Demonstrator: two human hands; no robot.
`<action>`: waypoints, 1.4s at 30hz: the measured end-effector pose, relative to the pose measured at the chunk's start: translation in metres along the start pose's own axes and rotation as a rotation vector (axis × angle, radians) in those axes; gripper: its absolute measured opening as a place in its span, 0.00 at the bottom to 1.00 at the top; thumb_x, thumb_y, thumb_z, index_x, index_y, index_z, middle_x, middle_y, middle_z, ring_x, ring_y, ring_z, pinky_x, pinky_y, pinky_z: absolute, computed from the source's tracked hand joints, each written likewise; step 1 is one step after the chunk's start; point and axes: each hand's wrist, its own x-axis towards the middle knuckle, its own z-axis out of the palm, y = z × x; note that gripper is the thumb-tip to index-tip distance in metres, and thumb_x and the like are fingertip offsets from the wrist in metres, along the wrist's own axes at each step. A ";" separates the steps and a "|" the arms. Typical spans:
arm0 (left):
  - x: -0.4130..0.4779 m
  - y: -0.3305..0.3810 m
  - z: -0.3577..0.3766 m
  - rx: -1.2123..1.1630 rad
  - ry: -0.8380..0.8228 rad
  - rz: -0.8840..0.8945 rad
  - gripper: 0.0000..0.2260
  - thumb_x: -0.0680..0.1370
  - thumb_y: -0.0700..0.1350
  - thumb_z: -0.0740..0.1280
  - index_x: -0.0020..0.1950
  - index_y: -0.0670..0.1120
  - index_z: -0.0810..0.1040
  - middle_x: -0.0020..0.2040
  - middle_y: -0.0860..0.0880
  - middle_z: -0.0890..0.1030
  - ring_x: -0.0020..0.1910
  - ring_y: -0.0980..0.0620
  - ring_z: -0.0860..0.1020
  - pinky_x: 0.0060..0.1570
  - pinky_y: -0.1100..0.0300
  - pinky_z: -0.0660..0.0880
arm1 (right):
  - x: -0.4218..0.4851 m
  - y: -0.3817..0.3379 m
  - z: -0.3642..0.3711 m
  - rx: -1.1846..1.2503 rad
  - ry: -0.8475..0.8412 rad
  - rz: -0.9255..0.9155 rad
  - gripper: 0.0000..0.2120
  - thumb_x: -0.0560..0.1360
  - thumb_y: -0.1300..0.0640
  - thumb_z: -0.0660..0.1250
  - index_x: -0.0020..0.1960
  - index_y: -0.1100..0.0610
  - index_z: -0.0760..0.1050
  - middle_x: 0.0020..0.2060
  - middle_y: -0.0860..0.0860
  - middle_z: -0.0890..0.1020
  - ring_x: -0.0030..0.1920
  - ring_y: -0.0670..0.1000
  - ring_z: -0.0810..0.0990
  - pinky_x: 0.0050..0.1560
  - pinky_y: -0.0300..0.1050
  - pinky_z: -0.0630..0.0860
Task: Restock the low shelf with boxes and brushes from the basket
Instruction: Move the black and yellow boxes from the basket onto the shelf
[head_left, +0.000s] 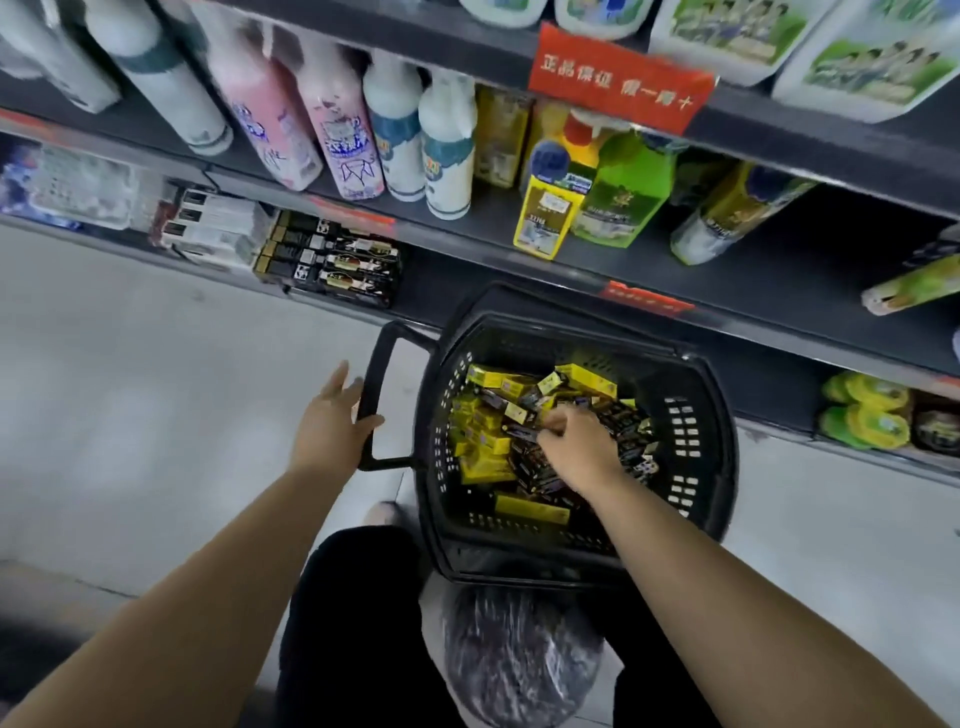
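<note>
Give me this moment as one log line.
stage: picking | left hand: touching basket handle | right hand: inside basket, fingers curled among boxes, hold unclear | low shelf: black boxes stacked

Pink bottles stand beside white bottles, left of a hanging red sign.

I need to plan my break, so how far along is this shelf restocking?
Early on, it seems. Done, apparently: one stack of black boxes sits on the low shelf. In hand: the right hand curls around boxes in the basket; the left hand rests on its handle. Left: the basket holds a heap of yellow and black boxes.
</note>
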 end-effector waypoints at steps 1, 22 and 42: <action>-0.001 0.006 0.013 0.054 0.099 0.163 0.20 0.76 0.37 0.68 0.68 0.38 0.72 0.73 0.42 0.66 0.71 0.43 0.66 0.67 0.56 0.65 | 0.010 0.013 0.002 0.025 0.001 0.018 0.12 0.76 0.52 0.63 0.58 0.52 0.75 0.59 0.52 0.76 0.57 0.55 0.76 0.56 0.47 0.73; 0.132 0.032 0.249 0.001 -0.062 0.887 0.15 0.77 0.49 0.66 0.64 0.50 0.75 0.61 0.55 0.76 0.59 0.63 0.70 0.56 0.79 0.60 | 0.238 0.130 0.125 0.343 0.468 -0.189 0.29 0.74 0.45 0.66 0.71 0.49 0.61 0.55 0.58 0.79 0.57 0.61 0.76 0.57 0.55 0.73; 0.086 0.047 0.211 -0.480 -0.440 0.480 0.33 0.69 0.57 0.67 0.73 0.54 0.62 0.61 0.54 0.78 0.59 0.62 0.76 0.56 0.64 0.73 | 0.156 0.099 0.089 0.782 0.176 -0.813 0.16 0.77 0.48 0.63 0.63 0.34 0.69 0.54 0.40 0.79 0.53 0.36 0.77 0.49 0.28 0.74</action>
